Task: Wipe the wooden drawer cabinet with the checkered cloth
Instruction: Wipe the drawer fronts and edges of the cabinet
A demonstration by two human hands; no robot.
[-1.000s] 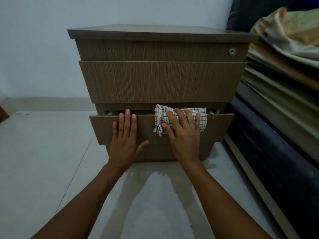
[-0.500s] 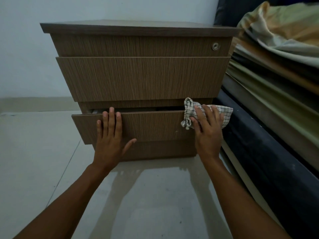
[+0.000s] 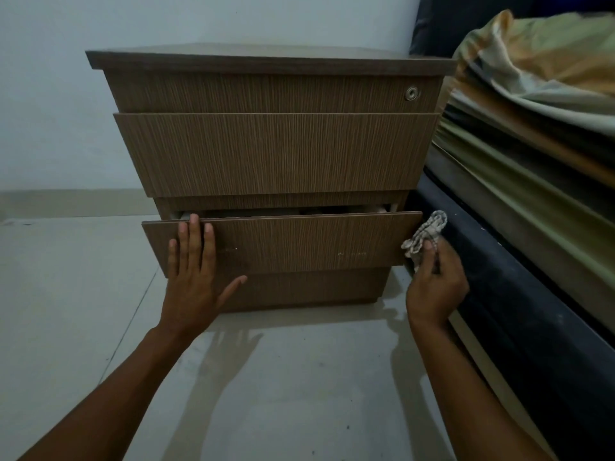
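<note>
The wooden drawer cabinet (image 3: pixel 276 151) stands on the floor in front of me, with a round lock at its top right. Its bottom drawer (image 3: pixel 299 241) is pulled out a little. My left hand (image 3: pixel 196 277) presses flat against the left part of that drawer front, fingers straight, thumb spread. My right hand (image 3: pixel 436 284) grips the bunched checkered cloth (image 3: pixel 424 237) at the drawer's right end, in the gap beside the bed. Part of the cloth is hidden behind the drawer edge and my fingers.
A dark bed base (image 3: pixel 519 294) runs along the right, close to the cabinet, with layered striped bedding (image 3: pixel 539 104) piled on top. Pale tiled floor (image 3: pixel 66 294) spreads to the left and toward me. A light wall (image 3: pixel 50 94) stands behind.
My right hand has slid the cloth rightward along the drawer's top edge and off its right end, bunching it up. My left hand has stayed flat on the drawer front.
</note>
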